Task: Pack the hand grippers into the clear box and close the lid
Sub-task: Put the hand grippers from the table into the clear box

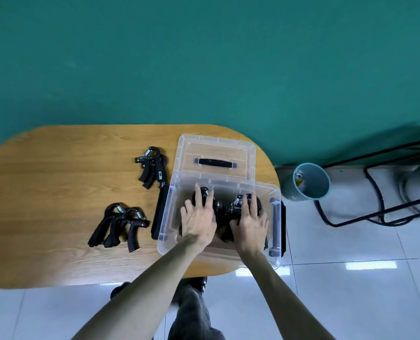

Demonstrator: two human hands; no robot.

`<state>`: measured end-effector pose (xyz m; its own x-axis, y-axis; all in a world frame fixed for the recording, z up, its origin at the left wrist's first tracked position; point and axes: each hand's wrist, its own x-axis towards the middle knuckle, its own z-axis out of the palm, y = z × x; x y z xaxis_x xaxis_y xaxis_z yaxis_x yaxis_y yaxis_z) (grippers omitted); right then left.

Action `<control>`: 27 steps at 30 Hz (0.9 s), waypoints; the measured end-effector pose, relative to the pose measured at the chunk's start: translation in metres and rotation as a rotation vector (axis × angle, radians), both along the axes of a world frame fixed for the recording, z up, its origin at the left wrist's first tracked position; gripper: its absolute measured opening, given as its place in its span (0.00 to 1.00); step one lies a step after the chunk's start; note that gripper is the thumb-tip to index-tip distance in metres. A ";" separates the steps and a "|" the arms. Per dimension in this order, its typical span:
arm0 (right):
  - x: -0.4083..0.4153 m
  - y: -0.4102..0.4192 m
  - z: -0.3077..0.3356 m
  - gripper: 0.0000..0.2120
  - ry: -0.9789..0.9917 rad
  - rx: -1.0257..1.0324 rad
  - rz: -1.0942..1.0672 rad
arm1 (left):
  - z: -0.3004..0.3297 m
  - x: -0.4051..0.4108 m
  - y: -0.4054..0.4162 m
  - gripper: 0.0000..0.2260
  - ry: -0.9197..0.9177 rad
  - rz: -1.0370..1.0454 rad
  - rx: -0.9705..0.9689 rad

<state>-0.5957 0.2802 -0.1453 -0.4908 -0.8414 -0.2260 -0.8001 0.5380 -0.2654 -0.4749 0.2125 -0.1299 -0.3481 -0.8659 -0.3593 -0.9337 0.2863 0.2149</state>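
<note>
Head view: a wooden counter [56, 192] is seen against a teal wall [204, 57]. At its right end a clear box [276, 192] is set, with its lid [215, 149] lying flat just beyond it. Inside the box, black hand grippers [222, 208] are pressed on by both hands: the left hand [199, 217] and the right hand [250, 223] are laid flat on them, fingers spread, nothing grasped. Two more clusters of grippers are left on the counter, one far [151, 166] and one near [119, 225], left of the box.
</note>
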 end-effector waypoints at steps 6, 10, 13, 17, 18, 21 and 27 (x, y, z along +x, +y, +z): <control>-0.008 0.001 -0.035 0.39 -0.070 -0.005 0.061 | -0.033 -0.009 -0.002 0.36 -0.051 0.005 -0.026; -0.013 0.001 -0.047 0.38 -0.119 -0.021 0.076 | -0.043 -0.013 0.003 0.37 -0.037 0.030 -0.034; -0.017 -0.002 -0.054 0.37 -0.145 -0.023 0.080 | -0.047 -0.015 0.005 0.39 -0.059 0.027 -0.043; -0.019 -0.006 -0.058 0.37 -0.156 -0.053 0.069 | -0.053 -0.017 0.006 0.38 -0.089 0.027 -0.060; -0.019 -0.006 -0.058 0.36 -0.156 -0.057 0.071 | -0.054 -0.017 0.006 0.38 -0.090 0.034 -0.059; -0.019 -0.008 -0.060 0.35 -0.153 -0.069 0.089 | -0.057 -0.018 0.007 0.39 -0.088 0.049 -0.059; -0.015 -0.012 -0.054 0.33 -0.093 -0.015 0.054 | -0.057 -0.015 0.005 0.32 -0.061 0.059 -0.049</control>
<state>-0.6106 0.2680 -0.1988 -0.4219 -0.8697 -0.2560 -0.7994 0.4901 -0.3476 -0.4896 0.2173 -0.1874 -0.2748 -0.9014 -0.3346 -0.9602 0.2390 0.1445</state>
